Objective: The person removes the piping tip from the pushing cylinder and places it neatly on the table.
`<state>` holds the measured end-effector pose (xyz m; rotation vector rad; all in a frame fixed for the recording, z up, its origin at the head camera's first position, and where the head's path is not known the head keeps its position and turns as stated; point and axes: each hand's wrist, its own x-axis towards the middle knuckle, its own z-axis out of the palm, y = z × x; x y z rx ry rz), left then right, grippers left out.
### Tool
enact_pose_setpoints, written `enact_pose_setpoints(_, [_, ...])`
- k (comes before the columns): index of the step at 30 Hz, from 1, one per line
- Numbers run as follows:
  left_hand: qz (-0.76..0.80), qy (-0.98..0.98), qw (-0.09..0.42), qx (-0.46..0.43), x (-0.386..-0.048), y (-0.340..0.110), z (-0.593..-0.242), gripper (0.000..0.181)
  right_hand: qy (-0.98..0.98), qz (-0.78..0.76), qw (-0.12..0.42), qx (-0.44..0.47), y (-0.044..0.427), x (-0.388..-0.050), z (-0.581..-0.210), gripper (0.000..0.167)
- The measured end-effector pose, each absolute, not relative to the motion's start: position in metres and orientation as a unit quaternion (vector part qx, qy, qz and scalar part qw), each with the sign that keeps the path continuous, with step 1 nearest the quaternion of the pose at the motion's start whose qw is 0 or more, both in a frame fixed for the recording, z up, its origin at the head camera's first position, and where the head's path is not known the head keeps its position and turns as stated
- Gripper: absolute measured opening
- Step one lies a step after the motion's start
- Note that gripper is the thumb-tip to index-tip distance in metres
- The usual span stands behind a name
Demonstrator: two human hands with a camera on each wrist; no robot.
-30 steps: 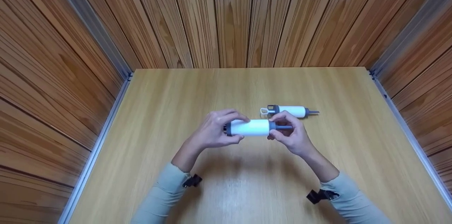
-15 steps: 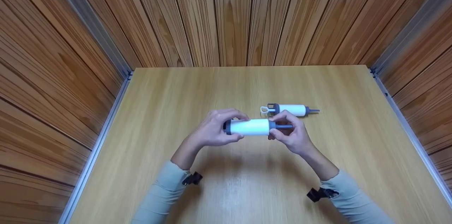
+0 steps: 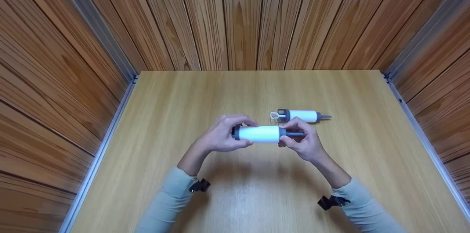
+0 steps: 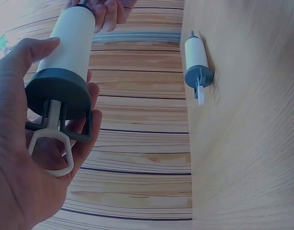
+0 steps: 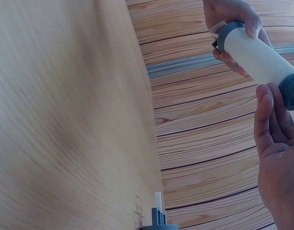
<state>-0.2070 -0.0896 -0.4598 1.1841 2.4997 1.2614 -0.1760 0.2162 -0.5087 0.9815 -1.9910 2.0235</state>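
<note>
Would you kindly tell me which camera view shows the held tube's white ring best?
The left wrist view: the white ring appears large, its outline plain. The right wrist view shows only part of it; in the head view, the left hand hides it.

Head view looks forward and down on the table (image 3: 238, 203) from above; the wrist views, nearer, share the held tube (image 4: 72, 50) from opposite ends

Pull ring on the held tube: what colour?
The pull ring is off-white; it shows best in the left wrist view.
</note>
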Motion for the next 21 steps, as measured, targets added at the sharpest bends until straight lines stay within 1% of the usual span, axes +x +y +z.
enact_pose_setpoints(14, [0.434,0.810,0.061,0.390,-0.2086,-0.0912,-0.4623,0.043,-0.669,0.659,0.083,0.335,0.2154,-0.1769,-0.5103,0.035])
enact_pose_setpoints(17, [0.431,0.811,0.048,0.392,-0.2080,-0.0894,-0.4624,0.043,-0.664,0.662,0.083,0.337,0.2168,-0.1780,-0.5095,0.035])
enact_pose_setpoints(21, [0.405,0.818,0.007,0.409,-0.2070,-0.0857,-0.4635,0.043,-0.651,0.672,0.074,0.344,0.2186,-0.1801,-0.5092,0.034])
